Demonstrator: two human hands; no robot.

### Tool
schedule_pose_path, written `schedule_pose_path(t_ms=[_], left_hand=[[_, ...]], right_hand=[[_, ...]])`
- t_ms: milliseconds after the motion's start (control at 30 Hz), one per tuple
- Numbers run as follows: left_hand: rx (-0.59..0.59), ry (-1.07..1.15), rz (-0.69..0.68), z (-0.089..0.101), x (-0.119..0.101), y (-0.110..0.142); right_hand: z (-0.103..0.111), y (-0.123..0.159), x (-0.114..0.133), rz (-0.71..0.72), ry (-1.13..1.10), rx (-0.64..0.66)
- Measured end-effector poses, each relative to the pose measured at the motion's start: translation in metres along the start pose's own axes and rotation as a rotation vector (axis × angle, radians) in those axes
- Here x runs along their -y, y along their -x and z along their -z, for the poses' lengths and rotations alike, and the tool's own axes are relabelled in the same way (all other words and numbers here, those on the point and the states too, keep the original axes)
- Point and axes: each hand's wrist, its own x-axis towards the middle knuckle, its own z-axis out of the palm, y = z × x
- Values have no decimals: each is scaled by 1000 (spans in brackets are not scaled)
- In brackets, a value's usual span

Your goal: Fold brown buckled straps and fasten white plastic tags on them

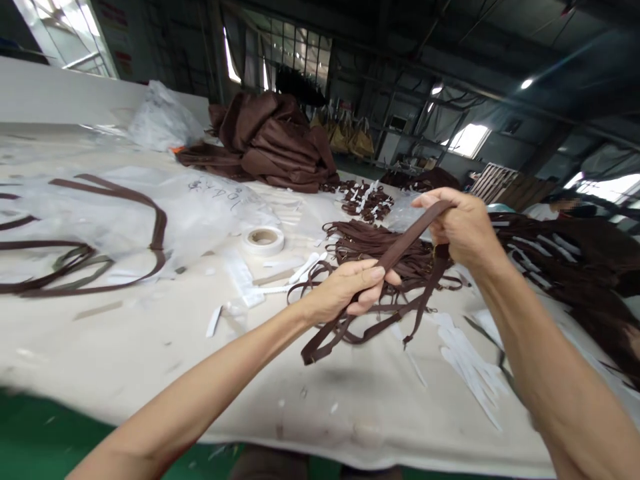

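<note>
A dark brown fabric strap [406, 241] runs taut between my two hands above the table. My left hand [350, 287] is closed around its lower part, and loose strap ends hang from it down to the tabletop. Higher and farther right, my right hand [460, 223] is closed on the strap's upper end, thumb on top. Just behind the hands lies a heap of similar brown straps [370, 243].
A roll of white tape [264, 239] and white paper strips [467, 363] lie on the cream table [125, 347]. Long brown straps [115, 233] rest on clear plastic at left. Folded brown fabric [275, 143] is piled at the back, more brown pieces [575, 260] at right.
</note>
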Motion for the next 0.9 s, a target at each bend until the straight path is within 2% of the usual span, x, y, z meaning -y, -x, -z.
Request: schedule_pose_path(t_ms=[133, 300, 400, 500, 567, 667, 800, 900], left_hand=[[-21, 57, 80, 5, 22, 16], [-140, -3, 86, 19, 69, 53], [-263, -81, 77, 27, 96, 73], [-377, -131, 59, 33, 112, 85], [-395, -202, 25, 35, 115, 88], [-344, -308, -12, 35, 118, 83], [-283, -281, -3, 26, 130, 66], [-283, -247, -34, 21, 136, 56]], right_hand=[[3, -4, 2, -23, -93, -46], [6, -10, 2, -24, -98, -60], [-4, -12, 4, -18, -110, -62], [-21, -14, 9, -19, -137, -38], [-33, -16, 13, -26, -154, -25], [-51, -20, 21, -29, -162, -17], [-72, -25, 34, -23, -150, -21], [-72, -24, 43, -9, -134, -52]])
